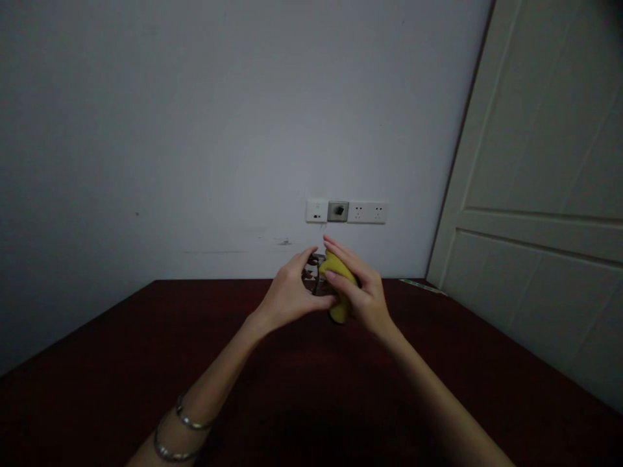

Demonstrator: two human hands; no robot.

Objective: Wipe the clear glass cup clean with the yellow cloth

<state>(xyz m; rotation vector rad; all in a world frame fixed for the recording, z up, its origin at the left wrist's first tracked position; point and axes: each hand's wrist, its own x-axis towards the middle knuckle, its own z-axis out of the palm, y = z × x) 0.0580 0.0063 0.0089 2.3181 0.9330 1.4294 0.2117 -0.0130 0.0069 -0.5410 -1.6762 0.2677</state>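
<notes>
Both hands are raised close together in front of me, over the dark red table (204, 350). My left hand (288, 290) curls around a small clear object with dark brown markings (314, 274), possibly a glass; its exact kind is hard to make out, since my fingers cover much of it. In my right hand (364, 288) is a soft yellow cloth (341, 309), pinched between thumb and fingers. The cloth is pressed against the right side of the clear object and hangs below my thumb. Two metal bangles (170, 451) circle my left forearm.
Behind the table rises a white wall (219, 130) with a row of sockets (367, 212) and a grey switch plate (337, 211). A cream panelled door (545, 194) stands at the right. A thin flat strip (421, 285) lies at the table's far right edge.
</notes>
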